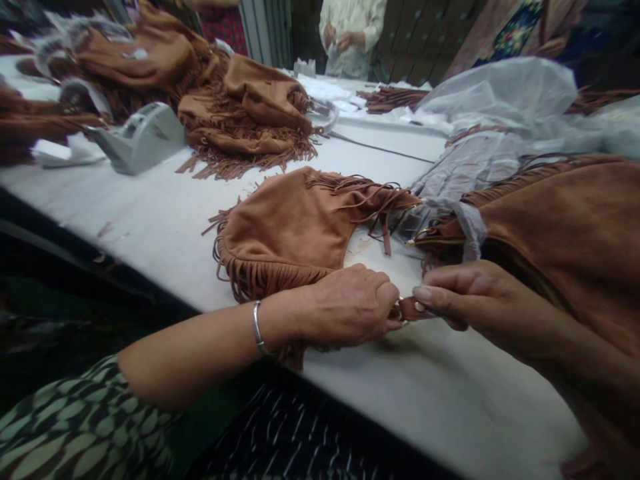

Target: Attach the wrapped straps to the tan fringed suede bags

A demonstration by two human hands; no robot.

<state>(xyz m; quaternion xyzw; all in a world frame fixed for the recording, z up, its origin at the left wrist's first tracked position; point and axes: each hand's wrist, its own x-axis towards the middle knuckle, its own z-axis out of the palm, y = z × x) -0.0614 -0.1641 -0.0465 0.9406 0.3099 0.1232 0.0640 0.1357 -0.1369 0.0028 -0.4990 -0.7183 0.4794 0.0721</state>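
My left hand (pixel 355 305), with a silver bangle (pixel 257 327) at its wrist, is closed around gold-coloured metal hardware. A short brown strap (pixel 411 309) runs from that metal to my right hand (pixel 473 297), which pinches its other end between thumb and fingers. Most of the metal piece is hidden by my left fingers. Just beyond my left hand lies a brown fringed handbag (pixel 295 227) on the white table (pixel 400 387). At the right, a second brown bag (pixel 565 220) lies with its zipped edge beside my right hand and forearm.
Several brown fringed bags (pixel 250 100) are piled at the back left, near a grey tape dispenser (pixel 143 140). Clear plastic wrapping (pixel 500 93) covers things at the back right. Across the table stands a person in a pale top (pixel 373 27). The table's near edge runs diagonally below my left arm.
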